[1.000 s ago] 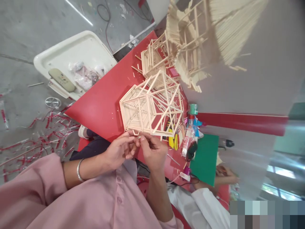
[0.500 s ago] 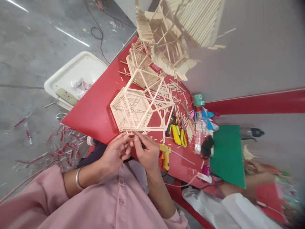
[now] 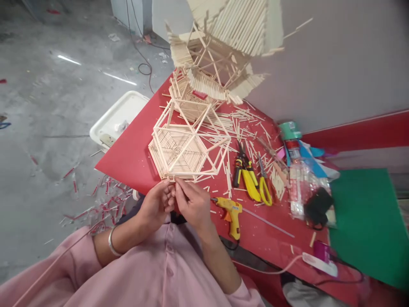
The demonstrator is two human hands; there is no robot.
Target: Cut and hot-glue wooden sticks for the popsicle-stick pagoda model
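Note:
A six-sided openwork frame of thin wooden sticks (image 3: 195, 135) stands on a round-patterned stick base (image 3: 179, 150) at the table's near left edge. Just below the base's near side, my left hand (image 3: 157, 199) is closed, its thumb and forefinger pinching a small piece made of wooden sticks. Opposite it, my right hand (image 3: 195, 203) pinches the same small piece with thumb and forefinger. Fingers cover most of that piece, and whether it touches the base cannot be made out. Right of my right hand lies a yellow glue gun (image 3: 232, 213).
Behind stand more stick structures, one with a slatted roof (image 3: 239, 30). Loose sticks (image 3: 238, 121), wire cutters (image 3: 246, 172), yellow-handled scissors (image 3: 264, 187) and a green board (image 3: 367, 221) lie on the red table (image 3: 128, 157). A white tub (image 3: 110, 113) stands beyond the left edge.
The view has shifted, bringing the tools and table's right side closer. My hands stay together at the base's near edge, still pinching. The co-worker's arms at right have left the view.

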